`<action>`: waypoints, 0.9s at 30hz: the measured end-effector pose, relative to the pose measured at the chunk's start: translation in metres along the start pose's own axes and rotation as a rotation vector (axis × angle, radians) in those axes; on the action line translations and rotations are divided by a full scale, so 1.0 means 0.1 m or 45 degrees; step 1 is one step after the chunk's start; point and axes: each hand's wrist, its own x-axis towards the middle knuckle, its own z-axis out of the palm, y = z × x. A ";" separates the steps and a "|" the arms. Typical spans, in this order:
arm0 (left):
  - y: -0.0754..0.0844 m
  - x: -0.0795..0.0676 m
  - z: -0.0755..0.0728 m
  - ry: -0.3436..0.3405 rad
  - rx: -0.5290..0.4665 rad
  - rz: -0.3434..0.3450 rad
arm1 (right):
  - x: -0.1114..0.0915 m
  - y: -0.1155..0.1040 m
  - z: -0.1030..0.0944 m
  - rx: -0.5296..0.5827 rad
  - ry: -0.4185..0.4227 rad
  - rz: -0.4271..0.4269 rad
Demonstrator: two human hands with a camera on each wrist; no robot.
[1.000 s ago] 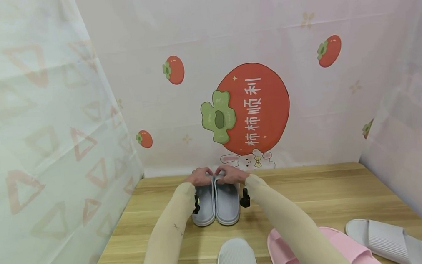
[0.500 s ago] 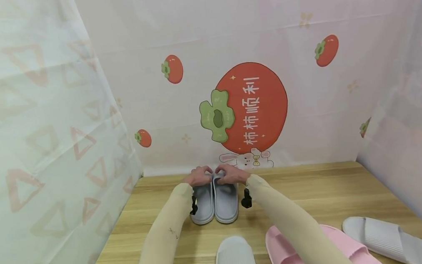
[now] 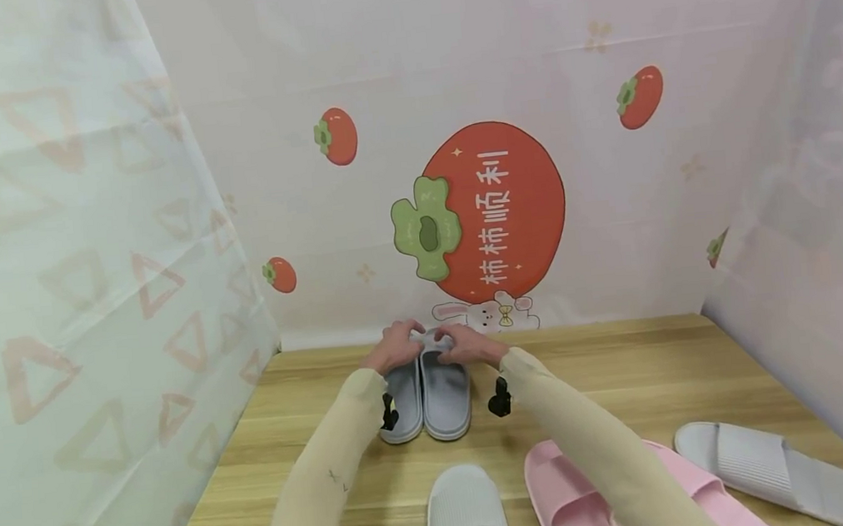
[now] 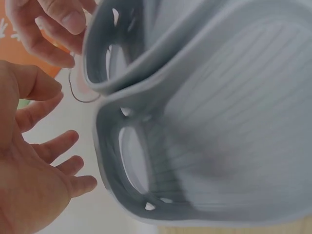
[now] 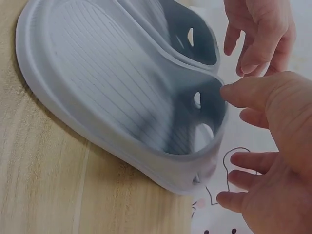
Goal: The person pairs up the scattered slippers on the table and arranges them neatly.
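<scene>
Slippers (image 3: 443, 401), grey moulded plastic, sit side by side, presumably paired for neatness; left hand (image 3: 395, 348) and right hand (image 3: 471, 345) (both empty!) spread loosely by the toes.

A ribbed grey slipper (image 3: 463, 500) lies at bottom centre, with pink slippers (image 3: 562, 489) to its right and another grey slipper (image 3: 753, 461) at lower right. Across the upper centre, a white backdrop (image 3: 612, 204) bears a large red persimmon (image 3: 526, 212) above a cartoon rabbit (image 3: 482, 319).

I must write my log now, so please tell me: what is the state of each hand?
Left hand: open, holding nothing, close to the left slipper.
Right hand: open, holding nothing; whether it touches the right slipper cannot be told.
</scene>
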 end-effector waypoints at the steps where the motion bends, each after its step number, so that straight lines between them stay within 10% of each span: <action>1: 0.00 0.00 0.01 0.004 -0.004 0.010 | -0.01 0.00 0.00 0.000 0.003 0.003; 27: 0.21 -0.26 -0.08 0.111 -0.153 0.201 | -0.63 -0.08 -0.33 0.004 0.107 -0.156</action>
